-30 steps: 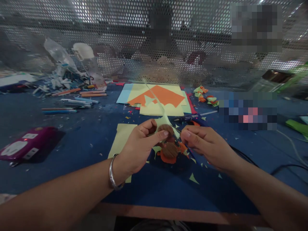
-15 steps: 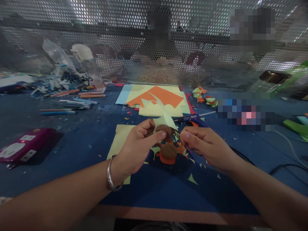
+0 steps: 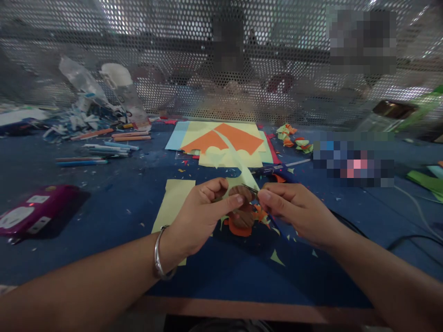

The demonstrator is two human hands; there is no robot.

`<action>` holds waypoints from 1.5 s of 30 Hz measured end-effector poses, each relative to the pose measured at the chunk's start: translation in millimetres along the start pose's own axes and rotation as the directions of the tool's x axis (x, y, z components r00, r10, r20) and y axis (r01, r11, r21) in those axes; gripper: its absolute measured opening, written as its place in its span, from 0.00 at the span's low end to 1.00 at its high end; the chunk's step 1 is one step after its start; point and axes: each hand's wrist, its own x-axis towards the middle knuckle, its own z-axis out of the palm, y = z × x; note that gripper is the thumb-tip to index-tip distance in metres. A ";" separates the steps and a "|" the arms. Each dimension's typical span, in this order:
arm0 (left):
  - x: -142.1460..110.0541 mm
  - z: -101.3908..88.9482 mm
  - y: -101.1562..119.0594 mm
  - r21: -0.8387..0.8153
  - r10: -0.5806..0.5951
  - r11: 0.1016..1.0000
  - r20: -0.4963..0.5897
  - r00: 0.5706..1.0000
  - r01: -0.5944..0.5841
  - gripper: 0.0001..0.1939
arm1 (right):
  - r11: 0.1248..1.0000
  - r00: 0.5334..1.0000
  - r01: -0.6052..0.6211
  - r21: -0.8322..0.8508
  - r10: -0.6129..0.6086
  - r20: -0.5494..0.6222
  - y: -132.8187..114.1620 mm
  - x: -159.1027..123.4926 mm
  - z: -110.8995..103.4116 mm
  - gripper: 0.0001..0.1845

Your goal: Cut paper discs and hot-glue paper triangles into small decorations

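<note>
My left hand (image 3: 202, 216) pinches a small brown paper piece (image 3: 242, 192) together with a pale yellow paper strip (image 3: 245, 173) that rises from it. My right hand (image 3: 294, 210) is closed on small scissors whose thin blades (image 3: 249, 188) meet the paper; the blue handles are mostly hidden under the fingers. Under both hands lies a brown and orange paper flower shape (image 3: 240, 222) on the blue table mat (image 3: 104, 203). A pale yellow sheet (image 3: 175, 198) lies flat beneath my left wrist.
Orange, yellow and light blue sheets (image 3: 224, 140) are stacked beyond the hands. Pens and pencils (image 3: 100, 150) and crumpled plastic lie far left, a magenta device (image 3: 36, 214) at left. Folded paper bits (image 3: 294, 138), a black cable (image 3: 408, 242) and green paper (image 3: 427, 180) lie right. A perforated metal screen (image 3: 221, 60) closes the back.
The yellow strip has dropped lower and leaned over. Both hands have drawn a little closer together around the brown piece, and the scissor blades now show at the paper.
</note>
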 end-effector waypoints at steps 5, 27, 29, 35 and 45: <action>0.6 1.0 -0.8 0.011 -0.013 1.000 -0.002 1.000 0.013 0.10 | 0.999 1.000 -0.005 -0.033 0.005 -0.010 -1.6 -0.4 -0.2 0.28; -0.6 -2.0 4.3 0.093 -0.056 0.994 -0.052 0.997 0.061 0.06 | 0.958 0.994 0.103 -0.268 -0.110 -0.011 -2.8 1.2 -6.1 0.26; -0.8 -1.9 6.1 0.119 -0.059 0.991 -0.043 0.997 0.063 0.06 | 0.951 0.991 0.126 -0.282 -0.135 -0.012 -2.1 2.0 -7.1 0.26; 0.1 -2.4 9.5 0.213 -0.021 0.977 -0.031 0.999 0.027 0.06 | 0.929 0.990 0.134 -0.345 -0.143 -0.001 -2.7 2.5 -10.2 0.26; 1.3 -11.6 10.6 0.306 -0.034 0.952 0.032 0.999 0.022 0.04 | 0.921 0.991 0.130 -0.368 -0.137 0.008 0.2 0.9 -12.5 0.25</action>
